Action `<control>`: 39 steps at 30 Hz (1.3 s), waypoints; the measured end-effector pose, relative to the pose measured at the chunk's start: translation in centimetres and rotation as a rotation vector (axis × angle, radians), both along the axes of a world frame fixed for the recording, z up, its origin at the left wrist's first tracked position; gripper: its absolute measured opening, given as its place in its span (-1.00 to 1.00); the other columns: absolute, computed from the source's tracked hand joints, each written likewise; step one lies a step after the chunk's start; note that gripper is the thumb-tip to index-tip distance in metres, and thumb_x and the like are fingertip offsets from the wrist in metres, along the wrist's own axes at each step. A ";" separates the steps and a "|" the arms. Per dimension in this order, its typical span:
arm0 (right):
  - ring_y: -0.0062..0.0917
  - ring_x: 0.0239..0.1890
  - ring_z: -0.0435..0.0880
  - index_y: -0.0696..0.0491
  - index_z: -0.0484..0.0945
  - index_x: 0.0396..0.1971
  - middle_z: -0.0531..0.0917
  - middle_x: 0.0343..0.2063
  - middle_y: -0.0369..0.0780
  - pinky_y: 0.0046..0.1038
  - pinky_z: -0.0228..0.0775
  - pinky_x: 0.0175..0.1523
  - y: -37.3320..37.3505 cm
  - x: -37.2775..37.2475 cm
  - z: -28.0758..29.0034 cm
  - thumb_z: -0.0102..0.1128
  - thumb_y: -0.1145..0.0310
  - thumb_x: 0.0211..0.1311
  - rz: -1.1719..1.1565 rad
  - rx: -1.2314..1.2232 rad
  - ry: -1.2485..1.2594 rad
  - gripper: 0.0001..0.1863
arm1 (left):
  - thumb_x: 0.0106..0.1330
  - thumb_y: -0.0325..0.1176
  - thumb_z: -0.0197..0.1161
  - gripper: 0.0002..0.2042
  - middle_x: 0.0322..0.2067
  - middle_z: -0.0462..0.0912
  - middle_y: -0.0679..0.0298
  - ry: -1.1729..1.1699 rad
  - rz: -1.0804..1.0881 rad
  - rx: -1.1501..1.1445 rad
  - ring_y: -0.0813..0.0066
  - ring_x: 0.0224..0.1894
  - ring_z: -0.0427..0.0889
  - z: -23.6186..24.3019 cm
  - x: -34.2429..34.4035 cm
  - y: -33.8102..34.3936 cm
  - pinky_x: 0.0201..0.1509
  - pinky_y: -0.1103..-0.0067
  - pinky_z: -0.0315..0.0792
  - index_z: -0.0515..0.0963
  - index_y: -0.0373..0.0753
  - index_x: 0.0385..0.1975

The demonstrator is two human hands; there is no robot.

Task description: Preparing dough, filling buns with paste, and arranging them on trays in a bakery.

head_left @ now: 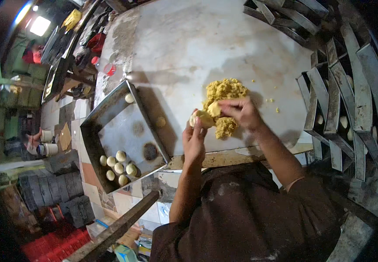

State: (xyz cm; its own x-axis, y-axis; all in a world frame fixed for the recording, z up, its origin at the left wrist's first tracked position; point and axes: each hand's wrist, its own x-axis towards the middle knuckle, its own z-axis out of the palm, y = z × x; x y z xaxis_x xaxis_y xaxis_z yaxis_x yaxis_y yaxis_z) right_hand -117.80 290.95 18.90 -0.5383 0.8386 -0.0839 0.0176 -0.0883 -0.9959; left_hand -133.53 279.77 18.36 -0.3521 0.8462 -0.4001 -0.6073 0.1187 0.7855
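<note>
My left hand (194, 142) is closed around a pale, flattened piece of dough (200, 120), held upright near the front of the worktop. My right hand (241, 111) pinches a yellow lump of crumbly mixture (215, 108) just beside the dough. A pile of the same yellow mixture (224, 89) lies on the marble surface behind and under my hands, with loose crumbs to the right. To the left, a metal tray (84, 126) holds several round dough balls (121, 155), mostly grouped in its front corner, and one at the back.
The marble worktop (180, 43) has a worn front edge. Stacked metal tins (341, 109) crowd the right side, with more at back right (280, 17). A red-capped bottle (109, 69) lies at the left. A wooden bar (119, 218) juts below the tray. A person's hand (35, 139) is at far left.
</note>
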 end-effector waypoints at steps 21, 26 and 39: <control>-0.33 -0.29 0.62 0.19 0.64 -0.40 0.60 -0.32 -0.19 -0.43 0.48 -0.22 -26.5 -13.2 9.4 0.40 0.44 -0.05 -0.072 1.038 -0.009 -0.80 | 0.38 -0.40 0.02 -0.35 0.26 0.20 -0.02 0.641 0.369 0.423 0.16 0.24 0.29 6.8 -4.5 -24.2 0.30 0.42 0.16 -0.13 -0.47 0.37; -0.47 -0.36 0.62 0.16 0.66 -0.34 0.63 -0.37 -0.23 -0.49 0.46 -0.30 -28.2 -12.7 12.8 0.44 0.44 -0.07 0.157 1.014 0.146 -0.75 | 0.27 -0.06 0.27 -0.42 0.22 0.30 0.01 0.442 0.321 0.650 0.27 0.18 0.36 5.7 -7.4 -28.5 0.22 0.36 0.28 0.38 -0.33 0.16; -0.39 -0.39 0.64 0.15 0.65 -0.33 0.65 -0.34 -0.18 -0.45 0.51 -0.30 -19.6 -9.3 14.5 0.41 0.50 -0.09 0.215 1.019 0.156 -0.75 | 0.07 -0.18 0.34 -0.21 -0.01 0.33 0.15 0.837 0.428 0.473 0.27 -0.01 0.39 8.5 -3.3 -18.4 0.09 0.45 0.29 0.14 -0.47 0.24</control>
State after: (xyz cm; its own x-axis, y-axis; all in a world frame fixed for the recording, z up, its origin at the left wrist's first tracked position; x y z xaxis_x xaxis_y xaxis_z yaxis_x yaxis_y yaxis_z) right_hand -127.13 271.36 33.40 -0.6281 0.3591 0.6903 -0.2012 0.7820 -0.5899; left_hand -136.81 261.38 26.82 -0.6700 0.5925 0.4474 0.2319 -0.4055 0.8842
